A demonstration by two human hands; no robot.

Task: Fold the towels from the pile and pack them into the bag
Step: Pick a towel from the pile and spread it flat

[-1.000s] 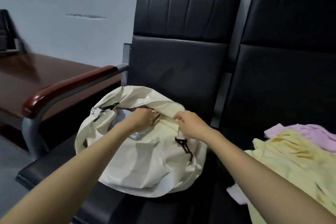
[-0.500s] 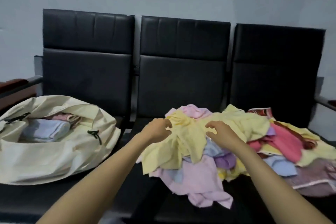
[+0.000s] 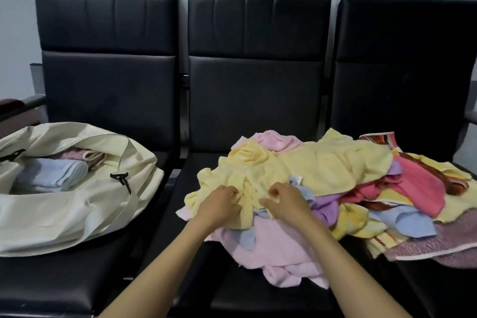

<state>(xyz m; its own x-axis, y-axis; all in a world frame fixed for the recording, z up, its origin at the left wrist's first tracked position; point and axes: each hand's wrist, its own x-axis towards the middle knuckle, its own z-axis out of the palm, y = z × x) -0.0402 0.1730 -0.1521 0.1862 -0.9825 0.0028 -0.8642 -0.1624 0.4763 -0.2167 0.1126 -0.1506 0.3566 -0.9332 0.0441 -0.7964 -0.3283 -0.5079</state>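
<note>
Packing looks only partly done: the cream bag (image 3: pixel 64 214) lies open on the left seat of a row of black seats (image 3: pixel 245 100), and inside it sit a folded pale blue towel (image 3: pixel 51 175) and, behind that, a folded pink towel (image 3: pixel 74 155); whether more lie beneath them is hidden. Most of the work seems left, since the pile (image 3: pixel 330 204) sprawls across the middle and right seats, well apart from the bag, a loose heap of yellow, pink, lilac, blue, coral and patterned cloths, none of them folded. On top of it, toward its near left side, lies a crumpled yellow towel (image 3: pixel 309 168), which I judge to be the next one for folding. Both forearms reach forward from the bottom of the view, converging slightly. The left hand (image 3: pixel 219 208) and the right hand (image 3: pixel 286 201) sit palm-down, close together on that towel's near part, fingers curled into the fabric and gathering it in a pinch; neither has lifted it off the heap.
</note>
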